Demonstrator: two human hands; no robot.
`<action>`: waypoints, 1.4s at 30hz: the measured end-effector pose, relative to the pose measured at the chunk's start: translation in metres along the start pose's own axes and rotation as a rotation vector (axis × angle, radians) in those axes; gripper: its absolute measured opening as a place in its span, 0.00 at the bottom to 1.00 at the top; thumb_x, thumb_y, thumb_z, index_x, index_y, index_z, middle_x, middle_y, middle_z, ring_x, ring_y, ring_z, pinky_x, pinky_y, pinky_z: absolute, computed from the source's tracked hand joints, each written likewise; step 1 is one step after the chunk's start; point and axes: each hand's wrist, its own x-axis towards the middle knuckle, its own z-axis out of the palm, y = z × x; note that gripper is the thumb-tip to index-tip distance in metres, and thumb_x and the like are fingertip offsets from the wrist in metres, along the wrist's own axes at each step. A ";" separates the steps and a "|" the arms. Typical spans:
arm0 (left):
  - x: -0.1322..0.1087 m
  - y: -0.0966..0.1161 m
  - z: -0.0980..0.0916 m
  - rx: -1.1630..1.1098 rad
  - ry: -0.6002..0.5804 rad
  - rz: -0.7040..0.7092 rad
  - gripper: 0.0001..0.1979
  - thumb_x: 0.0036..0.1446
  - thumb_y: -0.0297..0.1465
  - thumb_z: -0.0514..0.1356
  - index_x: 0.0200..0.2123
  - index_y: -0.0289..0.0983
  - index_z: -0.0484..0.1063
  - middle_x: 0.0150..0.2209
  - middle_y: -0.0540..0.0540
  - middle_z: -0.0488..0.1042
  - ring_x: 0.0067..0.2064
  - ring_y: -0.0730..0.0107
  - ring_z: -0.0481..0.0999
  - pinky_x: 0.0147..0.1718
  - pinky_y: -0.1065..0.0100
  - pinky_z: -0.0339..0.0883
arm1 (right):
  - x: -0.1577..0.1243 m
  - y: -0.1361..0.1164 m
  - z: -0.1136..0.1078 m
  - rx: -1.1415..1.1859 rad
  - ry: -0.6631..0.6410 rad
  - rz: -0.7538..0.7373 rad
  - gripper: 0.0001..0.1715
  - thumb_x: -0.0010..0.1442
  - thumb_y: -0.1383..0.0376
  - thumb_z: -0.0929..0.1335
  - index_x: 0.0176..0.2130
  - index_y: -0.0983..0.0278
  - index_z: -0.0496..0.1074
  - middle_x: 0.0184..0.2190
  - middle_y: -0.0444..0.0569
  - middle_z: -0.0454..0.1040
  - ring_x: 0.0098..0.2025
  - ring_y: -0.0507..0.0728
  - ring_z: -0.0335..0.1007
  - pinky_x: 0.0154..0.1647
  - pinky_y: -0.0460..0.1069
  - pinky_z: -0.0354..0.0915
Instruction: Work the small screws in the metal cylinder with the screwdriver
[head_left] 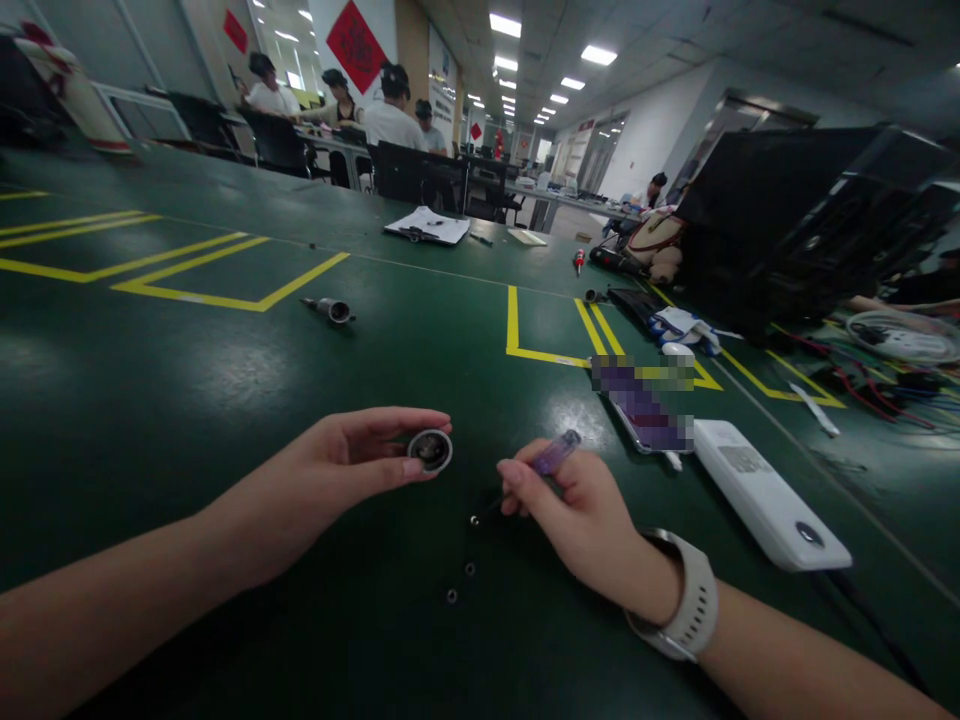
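Right hand (pixel 574 505) closer, pinches purple-handled screwdriver (pixel 556 453), shaft slanting down-left, tip basically by tiny fastener (pixel 474 521). Left hand (pixel 352 455) pinches round metal shell (pixel 442 462), up-left.

Over there, a round grey metal cup (pixel 431 452) sits pinched in the left grip (pixel 337 460), its dark hollow mouth facing the person. A slim tool with a see-through purple handle (pixel 556 453) slants through the right grip (pixel 577 510), dark shaft down and leftward, by a tiny shiny piece (pixel 474 520). Two small dark pieces (pixel 470 569) lie nearer the person on the tabletop (pixel 300 640).
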 end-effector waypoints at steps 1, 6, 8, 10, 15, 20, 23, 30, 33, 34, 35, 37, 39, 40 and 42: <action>0.000 -0.001 0.001 0.014 -0.003 0.004 0.18 0.46 0.31 0.63 0.44 0.44 0.72 0.44 0.49 0.77 0.47 0.61 0.74 0.49 0.60 0.66 | 0.002 0.003 0.001 0.134 0.016 0.089 0.15 0.59 0.58 0.63 0.27 0.65 0.68 0.20 0.44 0.70 0.23 0.50 0.67 0.25 0.46 0.62; -0.002 -0.003 0.005 0.042 -0.010 -0.012 0.19 0.47 0.31 0.62 0.46 0.43 0.71 0.44 0.50 0.77 0.47 0.62 0.74 0.48 0.60 0.67 | 0.004 0.006 0.004 0.581 0.160 0.124 0.13 0.60 0.58 0.63 0.30 0.63 0.68 0.23 0.44 0.72 0.27 0.51 0.69 0.27 0.46 0.65; -0.003 -0.003 0.008 0.042 -0.002 -0.007 0.19 0.47 0.31 0.62 0.45 0.43 0.71 0.42 0.50 0.78 0.46 0.62 0.75 0.48 0.61 0.67 | 0.000 0.000 0.004 0.484 0.192 -0.041 0.09 0.60 0.62 0.63 0.32 0.62 0.69 0.27 0.45 0.73 0.30 0.52 0.70 0.30 0.48 0.67; -0.004 -0.003 0.011 0.036 0.003 0.007 0.18 0.47 0.31 0.62 0.45 0.42 0.71 0.40 0.50 0.79 0.44 0.62 0.76 0.47 0.61 0.67 | -0.006 -0.008 0.003 0.254 0.163 -0.210 0.06 0.59 0.66 0.63 0.34 0.62 0.70 0.30 0.47 0.73 0.33 0.53 0.70 0.34 0.50 0.67; -0.005 -0.003 0.016 0.068 0.058 0.084 0.18 0.45 0.31 0.62 0.43 0.40 0.72 0.39 0.50 0.79 0.44 0.61 0.76 0.46 0.62 0.68 | -0.012 -0.020 0.004 -0.232 0.007 -0.589 0.08 0.57 0.71 0.64 0.39 0.66 0.67 0.33 0.51 0.74 0.37 0.55 0.70 0.41 0.52 0.67; -0.006 -0.002 0.019 0.086 0.094 0.096 0.18 0.43 0.31 0.62 0.41 0.40 0.73 0.38 0.50 0.79 0.42 0.61 0.76 0.45 0.62 0.69 | -0.012 -0.019 0.011 -0.567 -0.020 -0.782 0.04 0.59 0.70 0.63 0.34 0.67 0.68 0.31 0.52 0.75 0.35 0.55 0.70 0.45 0.54 0.66; -0.005 -0.002 0.021 0.075 0.122 0.085 0.16 0.42 0.31 0.62 0.39 0.38 0.74 0.35 0.49 0.79 0.40 0.61 0.77 0.43 0.62 0.70 | -0.013 -0.021 0.014 -0.656 -0.053 -0.793 0.06 0.59 0.68 0.63 0.32 0.67 0.68 0.30 0.51 0.74 0.34 0.55 0.70 0.47 0.54 0.65; -0.004 -0.005 0.022 0.038 0.144 0.098 0.15 0.42 0.30 0.62 0.37 0.36 0.75 0.34 0.48 0.79 0.39 0.62 0.78 0.42 0.63 0.70 | -0.016 -0.027 0.016 -0.696 -0.062 -0.799 0.06 0.58 0.68 0.64 0.31 0.68 0.70 0.28 0.50 0.74 0.32 0.54 0.68 0.49 0.54 0.64; -0.004 -0.003 0.022 0.034 0.141 0.097 0.14 0.42 0.30 0.62 0.37 0.37 0.75 0.32 0.49 0.79 0.39 0.62 0.78 0.43 0.63 0.71 | -0.017 -0.027 0.017 -0.720 -0.047 -0.835 0.07 0.58 0.68 0.64 0.31 0.68 0.70 0.28 0.50 0.75 0.32 0.54 0.67 0.50 0.55 0.63; -0.004 -0.003 0.023 0.031 0.141 0.093 0.14 0.42 0.30 0.62 0.37 0.37 0.75 0.32 0.49 0.80 0.39 0.62 0.78 0.43 0.63 0.71 | -0.017 -0.027 0.017 -0.733 -0.045 -0.854 0.07 0.58 0.68 0.64 0.31 0.67 0.70 0.28 0.50 0.75 0.31 0.54 0.67 0.51 0.56 0.63; -0.004 -0.003 0.023 0.025 0.144 0.091 0.14 0.42 0.30 0.62 0.37 0.37 0.75 0.32 0.49 0.80 0.39 0.62 0.78 0.43 0.63 0.71 | -0.017 -0.027 0.017 -0.745 -0.041 -0.873 0.07 0.58 0.68 0.63 0.31 0.67 0.70 0.28 0.50 0.75 0.31 0.54 0.67 0.51 0.56 0.63; -0.004 -0.003 0.024 0.012 0.149 0.082 0.14 0.42 0.29 0.62 0.37 0.37 0.75 0.32 0.49 0.80 0.39 0.63 0.78 0.43 0.63 0.71 | -0.017 -0.025 0.018 -0.768 -0.037 -0.897 0.07 0.58 0.68 0.64 0.30 0.67 0.70 0.28 0.50 0.75 0.31 0.54 0.67 0.51 0.56 0.62; -0.004 -0.003 0.024 -0.005 0.148 0.078 0.15 0.42 0.29 0.62 0.37 0.37 0.75 0.32 0.49 0.80 0.38 0.63 0.78 0.42 0.63 0.71 | -0.017 -0.024 0.020 -0.783 -0.037 -0.910 0.06 0.58 0.69 0.64 0.30 0.66 0.70 0.28 0.50 0.75 0.31 0.54 0.68 0.52 0.57 0.61; -0.004 -0.003 0.024 -0.011 0.149 0.078 0.15 0.42 0.29 0.62 0.37 0.36 0.75 0.33 0.49 0.80 0.38 0.63 0.78 0.42 0.64 0.71 | -0.017 -0.024 0.020 -0.788 -0.040 -0.912 0.06 0.57 0.69 0.64 0.30 0.66 0.70 0.28 0.50 0.75 0.31 0.54 0.68 0.52 0.58 0.60; -0.004 -0.002 0.025 -0.013 0.154 0.071 0.15 0.41 0.29 0.62 0.37 0.36 0.76 0.33 0.48 0.80 0.38 0.63 0.78 0.42 0.64 0.71 | -0.017 -0.023 0.021 -0.795 -0.040 -0.918 0.05 0.57 0.70 0.64 0.30 0.67 0.69 0.28 0.50 0.75 0.32 0.55 0.68 0.53 0.59 0.59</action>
